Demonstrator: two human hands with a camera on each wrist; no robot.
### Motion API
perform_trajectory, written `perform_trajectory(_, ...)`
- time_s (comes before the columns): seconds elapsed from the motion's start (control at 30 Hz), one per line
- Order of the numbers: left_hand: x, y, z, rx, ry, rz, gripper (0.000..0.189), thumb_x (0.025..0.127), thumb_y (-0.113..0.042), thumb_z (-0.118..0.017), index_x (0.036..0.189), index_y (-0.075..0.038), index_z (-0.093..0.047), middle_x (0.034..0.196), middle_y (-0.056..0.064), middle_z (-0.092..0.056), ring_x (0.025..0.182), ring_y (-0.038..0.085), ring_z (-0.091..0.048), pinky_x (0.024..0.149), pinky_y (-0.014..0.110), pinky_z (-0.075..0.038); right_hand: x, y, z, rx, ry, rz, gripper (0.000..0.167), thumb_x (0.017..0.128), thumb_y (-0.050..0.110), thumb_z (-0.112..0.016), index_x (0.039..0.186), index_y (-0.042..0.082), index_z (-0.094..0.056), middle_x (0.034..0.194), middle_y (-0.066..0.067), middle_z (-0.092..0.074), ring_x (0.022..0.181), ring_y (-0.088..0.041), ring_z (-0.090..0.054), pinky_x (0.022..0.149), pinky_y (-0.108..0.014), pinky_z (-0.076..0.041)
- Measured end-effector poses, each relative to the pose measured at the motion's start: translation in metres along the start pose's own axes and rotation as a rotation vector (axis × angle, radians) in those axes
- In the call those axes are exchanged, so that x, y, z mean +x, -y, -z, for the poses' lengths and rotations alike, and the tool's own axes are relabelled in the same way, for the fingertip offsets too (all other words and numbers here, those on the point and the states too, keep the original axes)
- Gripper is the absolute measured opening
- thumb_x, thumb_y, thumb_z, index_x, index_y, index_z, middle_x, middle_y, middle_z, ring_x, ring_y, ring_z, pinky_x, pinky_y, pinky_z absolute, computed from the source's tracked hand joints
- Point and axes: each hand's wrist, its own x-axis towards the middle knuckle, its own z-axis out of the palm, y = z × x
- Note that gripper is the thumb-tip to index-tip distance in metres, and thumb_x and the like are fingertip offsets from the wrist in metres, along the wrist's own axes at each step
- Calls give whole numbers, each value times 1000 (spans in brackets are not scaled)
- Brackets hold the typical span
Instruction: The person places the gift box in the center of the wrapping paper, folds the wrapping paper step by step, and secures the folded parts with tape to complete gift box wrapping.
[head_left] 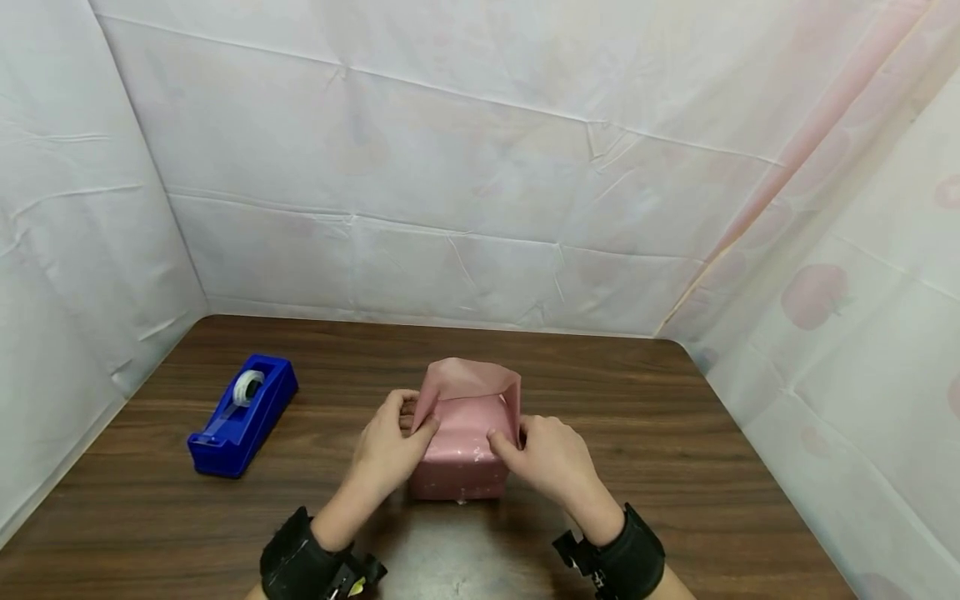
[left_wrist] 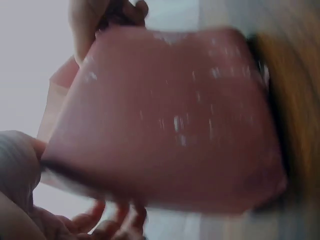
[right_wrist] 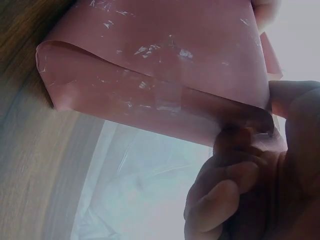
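Observation:
A box wrapped in glossy pink paper (head_left: 459, 475) stands on the table in the head view, between both hands. At its far side a loose flap of the pink paper (head_left: 472, 379) rises above the top. My left hand (head_left: 393, 442) grips the box's upper left edge, thumb in front and fingers along the side. On the opposite edge my right hand (head_left: 551, 454) pinches the paper between thumb and curled fingers. The right wrist view shows a folded side panel (right_wrist: 150, 97) with a strip of clear tape (right_wrist: 168, 96). The left wrist view is blurred.
A blue tape dispenser (head_left: 258, 425) with a white roll of tape (head_left: 247, 387) stands at the left of the brown wooden table (head_left: 637, 383). Pale curtains (head_left: 450, 167) hang behind the table and along both sides. Black bands (head_left: 303, 558) circle both wrists.

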Motion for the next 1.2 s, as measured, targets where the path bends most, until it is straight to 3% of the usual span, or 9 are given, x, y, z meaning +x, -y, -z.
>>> perform_trajectory(0.13, 0, 0, -6, -173, 76, 11, 28, 97, -24, -53, 122, -13, -57, 100, 9, -62, 88, 20, -58, 72, 34, -45, 0, 1, -2, -21, -31, 14, 30, 85, 48, -59, 83, 18, -61, 61, 5, -55, 52, -9, -48, 46, -30, -36)
perform_trajectory(0.23, 0, 1, -8, -223, 111, 28, 27, 100, -22, -44, 122, -11, -56, 95, 10, -56, 83, 20, -52, 71, 32, -41, -1, 2, -2, -24, -23, 22, 29, 87, 47, -58, 81, 18, -59, 60, 5, -54, 51, -10, -48, 45, -30, -36)
perform_trajectory(0.4, 0, 2, -9, -216, 113, 9, 35, 103, -21, -37, 134, -13, -49, 114, 13, -57, 99, 24, -51, 86, 41, -42, -1, 3, -3, -16, -5, 44, 31, 89, 44, -56, 70, 20, -51, 55, 5, -48, 49, -11, -44, 45, -29, -34)
perform_trajectory(0.6, -4, 1, -6, -222, 24, 10, 31, 96, -18, -53, 125, -13, -58, 106, 11, -64, 89, 20, -56, 76, 34, -44, -1, 4, -4, -15, 5, 47, 32, 89, 45, -56, 69, 20, -50, 55, 5, -47, 49, -10, -44, 44, -29, -34)
perform_trajectory(0.67, -6, -1, -1, -201, 4, -5, 37, 92, -17, -56, 129, -14, -57, 115, 11, -66, 95, 20, -58, 80, 35, -46, -1, 4, -4, -17, 14, 41, 33, 88, 45, -57, 69, 20, -50, 55, 5, -47, 49, -10, -45, 44, -29, -34)
perform_trajectory(0.8, -12, -8, 11, -130, 62, -14, 51, 89, -15, -53, 140, -15, -47, 134, 12, -58, 116, 25, -55, 94, 45, -44, -1, 4, -3, -15, 32, 34, 35, 89, 46, -57, 68, 19, -50, 55, 5, -45, 48, -10, -43, 45, -28, -33)
perform_trajectory(0.93, -13, -9, 16, -99, 109, -13, 54, 88, -13, -52, 142, -13, -44, 135, 15, -56, 122, 28, -53, 96, 48, -43, -1, 5, -1, -10, 44, 34, 33, 90, 45, -56, 70, 19, -50, 55, 6, -45, 48, -10, -42, 45, -28, -32)
perform_trajectory(1.07, -9, -6, 14, -161, 21, -85, 55, 83, -7, -61, 136, -10, -48, 129, 13, -58, 117, 28, -58, 92, 44, -48, -2, 5, 1, -15, 58, 29, 34, 90, 46, -56, 69, 19, -50, 56, 6, -45, 48, -10, -43, 45, -28, -32)
perform_trajectory(1.2, -6, 0, 15, -38, -227, -294, 56, 71, -12, -81, 119, -10, -52, 114, 6, -59, 99, 21, -65, 77, 37, -52, -3, 5, 3, -19, 61, 29, 34, 90, 46, -56, 69, 20, -51, 56, 6, -47, 49, -10, -44, 46, -28, -33)
